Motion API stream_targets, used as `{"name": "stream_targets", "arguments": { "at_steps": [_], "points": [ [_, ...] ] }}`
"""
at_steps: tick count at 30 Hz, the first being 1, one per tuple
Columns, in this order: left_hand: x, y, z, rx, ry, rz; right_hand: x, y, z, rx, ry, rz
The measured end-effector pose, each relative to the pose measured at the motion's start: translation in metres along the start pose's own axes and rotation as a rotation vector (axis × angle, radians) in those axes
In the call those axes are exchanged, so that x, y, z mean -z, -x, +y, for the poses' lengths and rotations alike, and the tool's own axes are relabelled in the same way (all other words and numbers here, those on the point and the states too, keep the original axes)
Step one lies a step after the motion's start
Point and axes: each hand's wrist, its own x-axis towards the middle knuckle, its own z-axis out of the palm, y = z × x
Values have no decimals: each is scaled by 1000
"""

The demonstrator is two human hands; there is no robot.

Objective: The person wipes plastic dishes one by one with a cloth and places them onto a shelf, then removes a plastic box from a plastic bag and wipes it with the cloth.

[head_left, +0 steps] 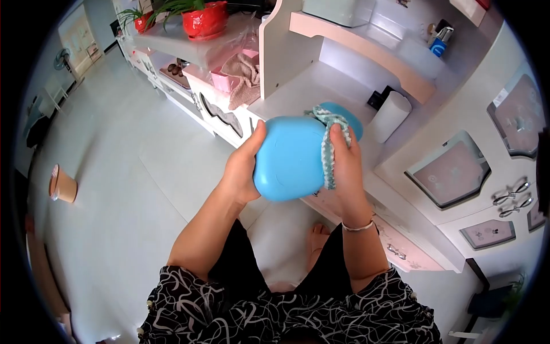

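Observation:
A glossy light-blue plastic container (292, 157) with rounded corners is held up in front of me, its smooth side facing me. My left hand (243, 166) grips its left edge, thumb on top. My right hand (348, 166) is closed on a green-and-white striped cloth (328, 152), pressed against the container's right edge. Some of the cloth bunches up above the right thumb. Just behind it, another blue piece (346, 117) shows on the desk, partly covered by the cloth; whether it is a lid I cannot tell.
A white paper roll (391, 116) stands on the desk (303, 86) beside small black objects (381, 97). Left of the desk, a brown towel (245, 77) hangs from a pink box (222, 79). Potted plants (205, 20) stand on the cabinet; a bin (63, 184) sits on the floor.

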Motion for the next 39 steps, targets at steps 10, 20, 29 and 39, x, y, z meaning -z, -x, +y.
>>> {"name": "stream_targets", "arguments": {
  "at_steps": [10,20,29,39],
  "points": [
    [34,-27,-18,96,448,-282,-40,39,22,1003,1032,-146],
    [17,-10,-32,-127,-82,292,-45,31,34,801,924,-7],
    [0,5,-18,-214,-106,234,-16,-9,23,278,434,-42],
    [0,5,-25,-246,-67,239,-29,8,11,710,779,-41]
  ]
}}
